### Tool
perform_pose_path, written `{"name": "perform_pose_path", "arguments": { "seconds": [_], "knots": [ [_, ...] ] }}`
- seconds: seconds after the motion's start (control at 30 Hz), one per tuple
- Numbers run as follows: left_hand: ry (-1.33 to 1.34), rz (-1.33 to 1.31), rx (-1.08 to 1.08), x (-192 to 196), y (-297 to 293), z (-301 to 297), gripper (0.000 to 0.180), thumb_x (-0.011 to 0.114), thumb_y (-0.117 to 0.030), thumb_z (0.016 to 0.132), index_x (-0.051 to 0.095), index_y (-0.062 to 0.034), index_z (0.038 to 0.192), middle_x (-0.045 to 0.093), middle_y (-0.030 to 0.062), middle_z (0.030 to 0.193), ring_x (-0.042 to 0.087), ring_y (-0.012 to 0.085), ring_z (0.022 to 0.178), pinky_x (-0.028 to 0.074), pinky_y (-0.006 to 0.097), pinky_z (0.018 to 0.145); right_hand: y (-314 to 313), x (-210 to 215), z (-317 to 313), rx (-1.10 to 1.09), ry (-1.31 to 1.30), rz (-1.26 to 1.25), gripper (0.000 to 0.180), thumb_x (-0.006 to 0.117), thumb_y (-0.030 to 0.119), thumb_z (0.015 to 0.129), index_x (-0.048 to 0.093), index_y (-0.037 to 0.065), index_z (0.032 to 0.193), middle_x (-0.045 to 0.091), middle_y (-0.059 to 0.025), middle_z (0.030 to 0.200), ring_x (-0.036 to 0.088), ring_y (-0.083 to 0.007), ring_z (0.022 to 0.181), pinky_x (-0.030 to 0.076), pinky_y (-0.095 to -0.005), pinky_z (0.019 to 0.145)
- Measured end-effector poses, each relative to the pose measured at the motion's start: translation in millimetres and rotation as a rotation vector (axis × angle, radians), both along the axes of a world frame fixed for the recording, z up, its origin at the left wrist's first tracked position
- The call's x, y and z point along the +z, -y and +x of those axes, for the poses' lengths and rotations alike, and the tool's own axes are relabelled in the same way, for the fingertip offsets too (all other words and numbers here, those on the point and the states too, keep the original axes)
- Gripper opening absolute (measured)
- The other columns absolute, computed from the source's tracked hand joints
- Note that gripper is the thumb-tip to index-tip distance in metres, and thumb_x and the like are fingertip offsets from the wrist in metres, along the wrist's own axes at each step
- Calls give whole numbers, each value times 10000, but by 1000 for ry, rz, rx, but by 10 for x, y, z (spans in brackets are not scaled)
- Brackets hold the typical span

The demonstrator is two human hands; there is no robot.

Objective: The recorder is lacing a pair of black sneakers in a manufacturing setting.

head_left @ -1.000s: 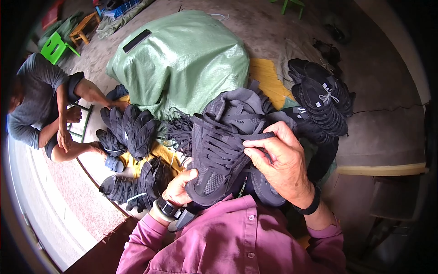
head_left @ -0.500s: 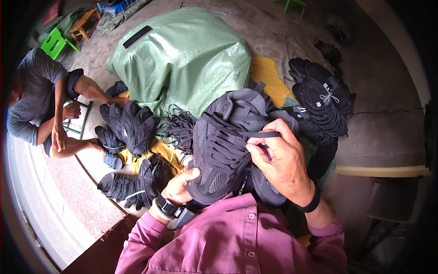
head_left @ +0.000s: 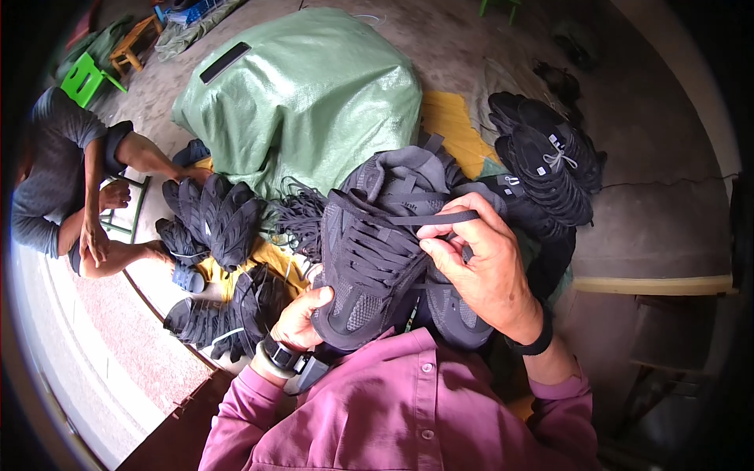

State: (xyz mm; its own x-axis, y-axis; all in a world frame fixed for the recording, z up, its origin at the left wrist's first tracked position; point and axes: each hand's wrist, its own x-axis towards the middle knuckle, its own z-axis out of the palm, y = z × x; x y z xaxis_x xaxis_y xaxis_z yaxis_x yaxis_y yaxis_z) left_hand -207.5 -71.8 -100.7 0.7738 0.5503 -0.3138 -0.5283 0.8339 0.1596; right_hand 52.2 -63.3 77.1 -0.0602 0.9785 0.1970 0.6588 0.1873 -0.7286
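A dark grey sneaker (head_left: 355, 312) with a mesh upper lies before my chest, its toe toward me. My left hand (head_left: 300, 315) is closed around the toe's left side, thumb on top. Black lacing crosses the sneaker's front in rows. From its upper part a flat black shoelace (head_left: 440, 220) runs to my right hand (head_left: 495, 271), pinched between the fingers, its free end sticking out past them. Beneath my right hand rests a second dark sneaker (head_left: 454, 314), partly hidden by the hand. A tangled bundle of black laces (head_left: 300, 220) sits left of the held sneaker.
Stacks of black shoes stand at left (head_left: 216, 220), lower left (head_left: 228, 314) and right (head_left: 546, 165). A green tarp-covered pile (head_left: 314, 86) bears a dark phone-like slab (head_left: 225, 63). At far left a person (head_left: 71, 173) sits. Yellow sheeting (head_left: 454, 129) lies beyond.
The whole view has shifted slightly, so things appear a little farther left. My grip on the sneaker and on the shoelace looks the same.
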Motion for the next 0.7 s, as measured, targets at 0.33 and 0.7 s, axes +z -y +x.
{"name": "perform_pose_path", "arguments": {
  "seconds": [0.33,0.7],
  "knots": [
    [33,-130,-9,-130,33,-53,672,727,-223,923,459,-6,1500,580,211,1454,589,367,1312,421,553,1163,-7,-5,63,130,17,-11,128,725,-9,893,720,5,1020,576,-90,1059,628,-189,777,525,-329,694],
    [12,-134,-11,-129,39,-53,671,731,-233,927,462,0,1496,582,209,1453,592,359,1312,418,557,1164,-5,-25,10,99,59,-10,147,756,0,853,705,2,991,567,-109,1055,669,-261,842,554,-362,731]
  ]
}}
